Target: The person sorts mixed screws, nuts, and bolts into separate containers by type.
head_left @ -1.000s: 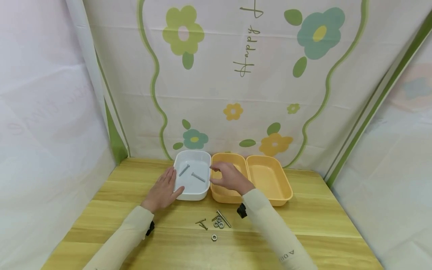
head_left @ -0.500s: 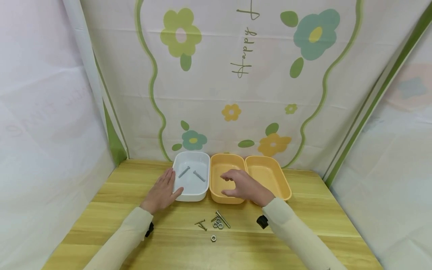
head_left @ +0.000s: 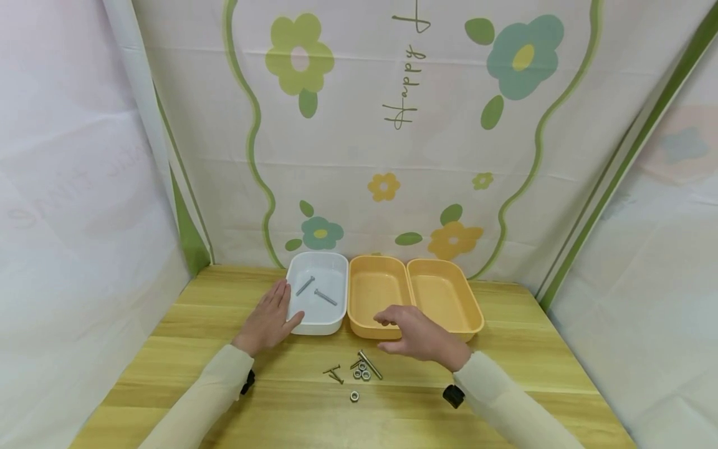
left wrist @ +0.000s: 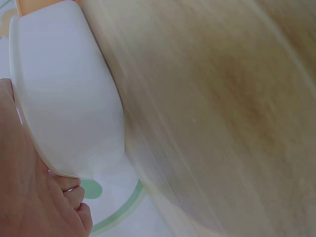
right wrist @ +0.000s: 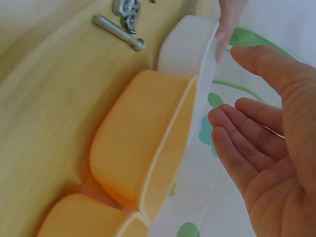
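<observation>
- White rectangular plastic tray with rounded corners [head_left: 327, 328]: stands at the left end of a row of three, on the light wood-grain table [head_left: 533, 349]. Left hand [head_left: 266, 321] rests against its left side, fingers straight and close together, thumb spread apart near the front rim.
- Two grey metal bolts: lying apart on the white tray's floor, one to the left [head_left: 305, 285], one to the right [head_left: 326, 297].
- Small brass-coloured screws [head_left: 336, 378]: grouped on the table in front of the trays.
- Single silver hex nut [head_left: 354, 396]: on the table, nearer the wearer than the other hardware.
- Three silver hex nuts [head_left: 366, 375]: clustered, just beside a long metal bolt [head_left: 371, 365].
- Middle yellow-orange plastic tray [head_left: 374, 290]: just beside the white one.
- Right hand [head_left: 421, 337]: over the middle tray's front right corner; fingers loosely bent, thumb apart from them.
- Right-hand yellow-orange plastic tray [head_left: 445, 299]: ends the row.
</observation>
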`<action>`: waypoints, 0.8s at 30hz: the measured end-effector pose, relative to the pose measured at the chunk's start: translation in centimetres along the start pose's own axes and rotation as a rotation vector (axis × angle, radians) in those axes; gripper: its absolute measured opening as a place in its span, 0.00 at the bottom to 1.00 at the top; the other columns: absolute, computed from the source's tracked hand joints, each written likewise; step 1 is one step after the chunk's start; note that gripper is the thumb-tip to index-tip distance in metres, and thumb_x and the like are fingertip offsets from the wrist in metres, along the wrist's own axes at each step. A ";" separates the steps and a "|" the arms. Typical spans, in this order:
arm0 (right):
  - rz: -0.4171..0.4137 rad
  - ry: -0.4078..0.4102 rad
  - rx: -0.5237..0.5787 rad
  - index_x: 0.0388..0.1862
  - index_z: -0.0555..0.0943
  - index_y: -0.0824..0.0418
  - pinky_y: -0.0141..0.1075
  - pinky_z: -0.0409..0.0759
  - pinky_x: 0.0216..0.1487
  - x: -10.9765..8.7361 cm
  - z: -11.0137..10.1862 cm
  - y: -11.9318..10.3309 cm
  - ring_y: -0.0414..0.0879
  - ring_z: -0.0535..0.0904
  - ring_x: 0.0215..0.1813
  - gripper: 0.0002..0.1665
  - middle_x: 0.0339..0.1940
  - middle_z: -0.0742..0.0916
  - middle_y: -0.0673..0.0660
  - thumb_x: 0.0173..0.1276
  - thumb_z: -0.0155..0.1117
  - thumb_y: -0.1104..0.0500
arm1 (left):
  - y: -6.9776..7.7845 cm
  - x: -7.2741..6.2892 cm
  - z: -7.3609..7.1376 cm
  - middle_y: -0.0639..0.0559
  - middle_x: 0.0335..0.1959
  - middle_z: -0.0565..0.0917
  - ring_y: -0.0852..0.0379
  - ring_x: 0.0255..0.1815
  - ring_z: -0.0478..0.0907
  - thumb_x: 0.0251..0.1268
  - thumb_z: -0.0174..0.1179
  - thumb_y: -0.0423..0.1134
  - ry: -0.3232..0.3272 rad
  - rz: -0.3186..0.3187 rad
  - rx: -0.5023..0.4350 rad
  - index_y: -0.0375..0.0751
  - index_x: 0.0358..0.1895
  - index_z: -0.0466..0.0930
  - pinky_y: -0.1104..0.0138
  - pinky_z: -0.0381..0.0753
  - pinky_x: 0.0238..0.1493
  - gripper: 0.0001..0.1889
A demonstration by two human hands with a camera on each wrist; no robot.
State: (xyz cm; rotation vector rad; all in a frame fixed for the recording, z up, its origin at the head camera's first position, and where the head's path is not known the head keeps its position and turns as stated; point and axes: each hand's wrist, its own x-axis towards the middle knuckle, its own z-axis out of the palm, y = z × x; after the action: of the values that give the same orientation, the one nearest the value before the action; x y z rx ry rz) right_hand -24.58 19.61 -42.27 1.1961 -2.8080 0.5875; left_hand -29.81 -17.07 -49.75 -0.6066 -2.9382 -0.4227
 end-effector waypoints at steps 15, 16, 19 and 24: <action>0.065 -0.044 0.059 0.60 0.84 0.68 0.40 0.88 0.57 -1.0 4.8 0.5 0.52 0.88 0.53 0.27 0.53 0.91 0.62 0.65 0.79 0.59 | -0.1 0.1 0.1 0.25 0.85 0.50 0.29 0.87 0.47 0.85 0.46 0.56 0.009 0.011 0.001 0.17 0.80 0.49 0.41 0.54 0.86 0.44; 0.069 -0.047 0.063 0.60 0.84 0.68 0.39 0.89 0.56 -1.0 5.1 0.6 0.52 0.88 0.53 0.27 0.53 0.91 0.62 0.64 0.79 0.59 | -0.1 0.1 0.1 0.25 0.85 0.50 0.29 0.87 0.47 0.85 0.46 0.56 0.009 0.012 0.003 0.17 0.80 0.49 0.41 0.54 0.86 0.44; 0.079 -0.052 0.067 0.58 0.85 0.67 0.38 0.88 0.57 -1.1 6.0 0.8 0.51 0.88 0.53 0.28 0.53 0.91 0.60 0.62 0.81 0.57 | -0.2 0.1 0.1 0.25 0.85 0.50 0.29 0.87 0.47 0.85 0.46 0.57 0.009 0.011 0.005 0.17 0.80 0.49 0.41 0.54 0.86 0.44; 0.099 -0.065 0.046 0.59 0.85 0.67 0.38 0.87 0.60 -1.3 7.2 1.4 0.48 0.87 0.55 0.30 0.54 0.91 0.58 0.59 0.82 0.56 | -0.1 0.0 0.1 0.25 0.85 0.49 0.29 0.87 0.46 0.85 0.46 0.56 0.004 0.009 0.000 0.17 0.81 0.49 0.40 0.53 0.86 0.44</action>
State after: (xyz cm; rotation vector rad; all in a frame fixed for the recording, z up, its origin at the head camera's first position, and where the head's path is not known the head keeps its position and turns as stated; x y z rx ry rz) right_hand -23.84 18.82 -49.64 1.1080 -2.9377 0.6338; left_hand -29.86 -17.14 -49.91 -0.6185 -2.9301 -0.4229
